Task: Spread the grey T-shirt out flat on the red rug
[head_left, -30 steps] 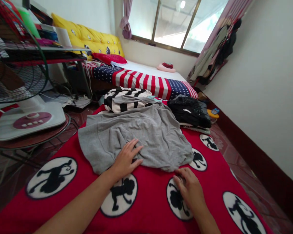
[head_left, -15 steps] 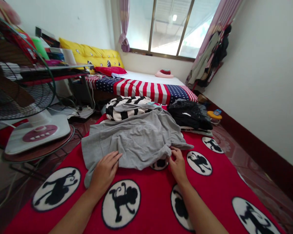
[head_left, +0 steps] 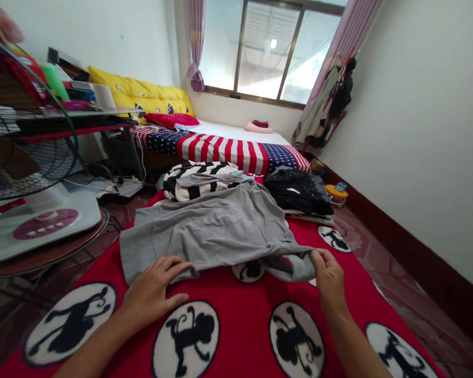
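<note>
A grey T-shirt (head_left: 205,233) lies spread on a red blanket with black monkey figures in white circles (head_left: 244,325). My right hand (head_left: 329,278) pinches the shirt's near right corner, where the cloth is bunched and partly folded under. My left hand (head_left: 152,294) rests with its fingers apart on the shirt's near left edge, without gripping it. Beyond the shirt lie a black-and-white striped garment (head_left: 197,181) and a dark crumpled garment (head_left: 295,191), partly overlapped or hidden at their edges.
A standing fan (head_left: 27,157) and its white base (head_left: 43,226) stand at the left, below a cluttered desk (head_left: 74,115). Ahead is a mattress with a flag-patterned cover (head_left: 224,152). A white wall and tiled floor (head_left: 382,247) run along the right.
My right hand has moved right and now pinches the shirt's corner, pulling it wider. My left hand has shifted left along the near edge. The view has tilted slightly.
</note>
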Demonstrator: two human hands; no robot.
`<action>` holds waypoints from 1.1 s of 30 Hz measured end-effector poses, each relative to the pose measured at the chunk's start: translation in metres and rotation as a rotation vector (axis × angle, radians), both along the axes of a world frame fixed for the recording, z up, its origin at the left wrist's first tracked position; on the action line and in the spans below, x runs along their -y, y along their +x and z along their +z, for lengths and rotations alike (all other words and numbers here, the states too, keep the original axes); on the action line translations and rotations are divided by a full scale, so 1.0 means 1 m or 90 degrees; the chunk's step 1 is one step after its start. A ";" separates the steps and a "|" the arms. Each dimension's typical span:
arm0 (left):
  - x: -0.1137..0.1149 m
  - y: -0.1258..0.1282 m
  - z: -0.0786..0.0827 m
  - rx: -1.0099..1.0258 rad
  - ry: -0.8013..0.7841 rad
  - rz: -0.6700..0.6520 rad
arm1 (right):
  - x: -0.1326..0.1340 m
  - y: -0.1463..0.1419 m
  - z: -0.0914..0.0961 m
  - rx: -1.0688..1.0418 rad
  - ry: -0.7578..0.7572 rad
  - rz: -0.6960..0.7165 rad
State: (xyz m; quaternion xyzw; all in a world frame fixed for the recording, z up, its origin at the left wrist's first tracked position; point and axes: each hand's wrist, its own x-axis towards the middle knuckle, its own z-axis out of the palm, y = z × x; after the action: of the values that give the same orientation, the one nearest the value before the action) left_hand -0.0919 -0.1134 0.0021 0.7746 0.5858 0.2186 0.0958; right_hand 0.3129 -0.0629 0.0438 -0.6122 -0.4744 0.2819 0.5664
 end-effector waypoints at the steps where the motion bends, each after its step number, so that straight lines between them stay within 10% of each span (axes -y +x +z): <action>1: 0.001 -0.001 -0.004 0.000 0.005 -0.003 | 0.001 0.007 0.006 -0.014 -0.033 0.016; 7: 0.006 -0.015 -0.009 0.066 -0.011 0.008 | 0.022 0.046 0.043 0.109 -0.303 0.342; 13: 0.010 -0.059 0.030 0.174 -0.084 0.077 | 0.045 0.061 0.088 0.279 -0.426 0.563; 18: -0.022 -0.072 0.061 -0.009 0.126 0.326 | -0.016 0.033 0.069 0.254 -0.175 0.299; 23: -0.040 -0.016 0.041 -0.132 0.203 0.120 | -0.071 0.012 -0.005 0.535 -0.116 0.046; 28: -0.046 0.044 0.009 -0.136 0.070 -0.015 | -0.066 -0.007 -0.044 0.667 -0.150 0.051; 33: -0.042 0.062 0.024 -0.153 -0.066 -0.054 | -0.040 0.001 -0.023 0.499 -0.051 0.217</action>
State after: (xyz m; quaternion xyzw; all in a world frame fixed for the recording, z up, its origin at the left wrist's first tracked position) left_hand -0.0302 -0.0710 0.0266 0.8132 0.5703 0.0895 0.0739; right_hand 0.3134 -0.0224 0.0210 -0.6074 -0.7368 0.1356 0.2644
